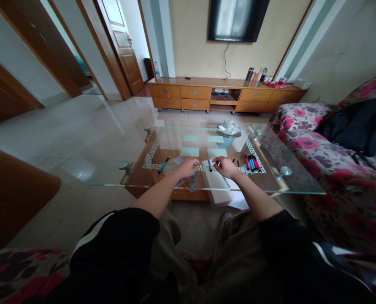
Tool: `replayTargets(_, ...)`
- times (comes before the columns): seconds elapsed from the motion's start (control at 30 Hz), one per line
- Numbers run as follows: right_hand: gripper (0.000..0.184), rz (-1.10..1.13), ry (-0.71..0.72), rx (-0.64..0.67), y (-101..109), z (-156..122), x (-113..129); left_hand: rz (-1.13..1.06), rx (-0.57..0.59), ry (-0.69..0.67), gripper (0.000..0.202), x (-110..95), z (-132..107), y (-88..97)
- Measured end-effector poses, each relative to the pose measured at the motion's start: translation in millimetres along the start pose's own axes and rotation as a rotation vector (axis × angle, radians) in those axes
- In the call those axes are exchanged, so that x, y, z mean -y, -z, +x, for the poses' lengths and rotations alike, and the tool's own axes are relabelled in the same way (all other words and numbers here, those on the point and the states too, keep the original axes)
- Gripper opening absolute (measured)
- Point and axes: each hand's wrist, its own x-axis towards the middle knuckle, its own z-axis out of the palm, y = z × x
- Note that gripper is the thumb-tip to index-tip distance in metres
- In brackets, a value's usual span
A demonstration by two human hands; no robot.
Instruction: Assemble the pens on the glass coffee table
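Note:
My left hand [189, 167] is over the glass table, its fingers pinched together; a small greenish spot shows at the fingertips, too small to name. To its right, a short teal-and-black pen piece [209, 165] is on the table between my hands. My right hand [225, 167] is just beside that piece, fingers bent, with thumb and forefinger apart and nothing visible between them. A blue-and-black pen [163, 165] lies left of my left hand. Right of my right hand is a group of pink, blue and black pens [253, 163]. Small dark pieces [235, 161] lie nearer that hand.
The glass table [171, 133] has a white box [217, 185] and a bottle [192, 183] showing around its near edge. A basket with a plastic bag [228, 137] is at the far side. A flowered sofa [304, 145] with a black bag [358, 122] stands right.

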Motion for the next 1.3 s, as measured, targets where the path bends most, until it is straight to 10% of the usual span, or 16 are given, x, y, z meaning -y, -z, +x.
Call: replayTargets(1.3,0.030,0.027,-0.325,0.114,-34.4,45.6,-6.3,0.514,0.103,-0.227,0.017,39.4,41.6,-19.6)
